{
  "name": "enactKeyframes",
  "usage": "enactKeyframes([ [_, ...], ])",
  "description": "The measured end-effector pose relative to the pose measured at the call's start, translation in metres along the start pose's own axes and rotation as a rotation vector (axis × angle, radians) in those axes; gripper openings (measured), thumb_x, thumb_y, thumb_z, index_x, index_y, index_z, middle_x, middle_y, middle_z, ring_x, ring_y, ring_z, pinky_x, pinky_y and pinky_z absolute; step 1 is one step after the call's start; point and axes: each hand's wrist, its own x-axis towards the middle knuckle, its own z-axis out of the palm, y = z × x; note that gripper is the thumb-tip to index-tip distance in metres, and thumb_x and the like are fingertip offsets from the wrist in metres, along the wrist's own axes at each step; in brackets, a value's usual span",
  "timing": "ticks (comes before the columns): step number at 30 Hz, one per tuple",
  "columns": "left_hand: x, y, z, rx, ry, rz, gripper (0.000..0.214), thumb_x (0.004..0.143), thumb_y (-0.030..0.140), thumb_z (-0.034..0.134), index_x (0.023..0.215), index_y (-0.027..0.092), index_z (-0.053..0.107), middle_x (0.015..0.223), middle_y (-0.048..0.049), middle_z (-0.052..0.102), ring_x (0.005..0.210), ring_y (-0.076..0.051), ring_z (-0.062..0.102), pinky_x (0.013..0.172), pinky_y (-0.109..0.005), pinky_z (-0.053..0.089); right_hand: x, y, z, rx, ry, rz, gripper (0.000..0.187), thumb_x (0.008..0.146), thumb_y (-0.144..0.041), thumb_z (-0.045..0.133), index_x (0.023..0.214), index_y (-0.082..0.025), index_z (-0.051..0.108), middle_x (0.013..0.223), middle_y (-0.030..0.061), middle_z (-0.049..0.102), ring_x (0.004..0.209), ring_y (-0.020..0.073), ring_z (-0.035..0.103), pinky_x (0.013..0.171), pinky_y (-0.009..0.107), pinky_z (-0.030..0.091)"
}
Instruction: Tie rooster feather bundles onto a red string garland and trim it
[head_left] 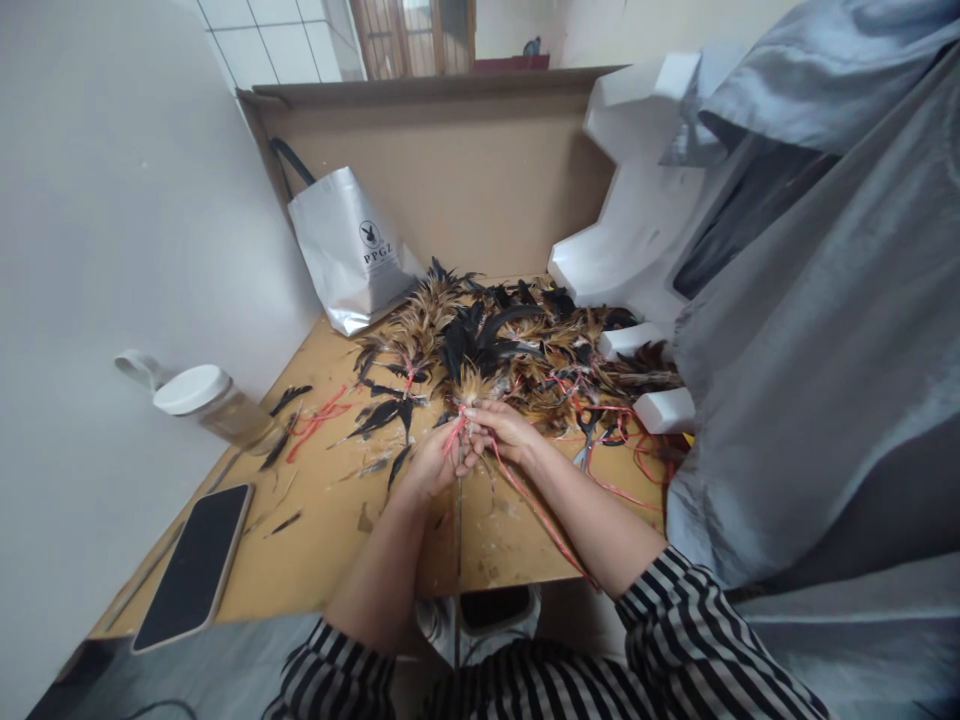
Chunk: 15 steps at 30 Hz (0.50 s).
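Note:
Over the middle of the table, my left hand (439,462) is closed around the base of a feather bundle (472,382), tan near the hands and with long black feathers beyond. A thin rod (458,560) runs from under my fingers toward my lap. My right hand (504,430) meets the left, its thumb and fingers pinching red string (540,510) at the bundle's base. The string's tail trails down beside my right forearm. Beyond both hands lies a heap of brown and black feathers (547,350). Scissors (589,437) with dark handles rest to the right, among red string.
At the left are a lidded jar (225,405) of amber liquid, a phone (196,565) and loose red string (319,418). A silver bag (352,250) leans against a cardboard panel (480,180). White foam (637,200) and grey cloth (825,350) bound the right side.

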Motion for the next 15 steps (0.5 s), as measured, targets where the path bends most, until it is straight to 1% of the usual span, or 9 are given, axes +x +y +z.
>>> enactKeyframes([
  [2, 0.0012, 0.0002, -0.0013, -0.013, 0.008, -0.014, 0.045, 0.082, 0.053, 0.043, 0.076, 0.011, 0.055, 0.061, -0.0051, 0.058, 0.041, -0.008, 0.048, 0.032, -0.017, 0.027, -0.0007, -0.0013, 0.0005, -0.01, -0.006, -0.003, 0.037, 0.059, -0.037, 0.078, 0.063, -0.014, 0.049, 0.045, -0.0054, 0.051, 0.032, 0.0041, 0.046, 0.029, 0.012, 0.017],
  [4, 0.0015, -0.0008, -0.0035, -0.01, 0.008, 0.0, 0.053, 0.08, 0.06, 0.04, 0.076, 0.01, 0.056, 0.063, -0.0061, 0.059, 0.043, -0.009, 0.049, 0.034, -0.018, 0.03, -0.0018, -0.0026, 0.0019, -0.036, 0.0, -0.001, 0.036, 0.059, -0.038, 0.077, 0.066, -0.014, 0.051, 0.046, -0.0041, 0.053, 0.033, 0.004, 0.046, 0.029, 0.013, 0.013],
  [6, 0.0005, -0.0025, -0.0054, 0.02, 0.009, 0.027, 0.048, 0.08, 0.058, 0.046, 0.078, 0.011, 0.055, 0.064, -0.005, 0.058, 0.043, -0.008, 0.049, 0.035, -0.017, 0.031, -0.0026, -0.0031, 0.0033, -0.057, 0.027, 0.003, 0.037, 0.058, -0.038, 0.077, 0.066, -0.014, 0.051, 0.046, -0.0041, 0.053, 0.032, 0.0034, 0.044, 0.03, 0.014, 0.012],
  [9, -0.0023, -0.0044, -0.0058, 0.075, 0.006, 0.062, 0.031, 0.08, 0.044, 0.056, 0.08, 0.013, 0.052, 0.061, -0.0005, 0.055, 0.041, -0.005, 0.044, 0.034, -0.015, 0.027, -0.0026, -0.0015, 0.0043, -0.048, 0.068, 0.006, 0.038, 0.058, -0.038, 0.078, 0.064, -0.015, 0.049, 0.043, -0.0077, 0.047, 0.029, 0.0004, 0.033, 0.031, 0.015, 0.009],
  [12, -0.0047, -0.0034, -0.0036, 0.084, -0.015, 0.076, 0.028, 0.081, 0.042, 0.055, 0.08, 0.015, 0.048, 0.056, 0.0036, 0.048, 0.036, -0.003, 0.034, 0.032, -0.014, 0.02, -0.0018, 0.0013, 0.0037, -0.013, 0.061, -0.009, 0.036, 0.061, -0.038, 0.076, 0.065, -0.015, 0.048, 0.046, -0.0094, 0.042, 0.031, -0.0012, 0.022, 0.032, 0.015, 0.007],
  [15, -0.0059, -0.0006, -0.0015, 0.089, -0.015, 0.09, 0.029, 0.082, 0.044, 0.053, 0.078, 0.017, 0.045, 0.054, 0.0057, 0.042, 0.035, -0.003, 0.028, 0.032, -0.014, 0.016, -0.0021, 0.0018, 0.0026, 0.031, 0.023, -0.016, 0.035, 0.065, -0.039, 0.073, 0.066, -0.015, 0.048, 0.048, -0.0097, 0.039, 0.034, -0.0009, 0.019, 0.033, 0.016, 0.006],
])
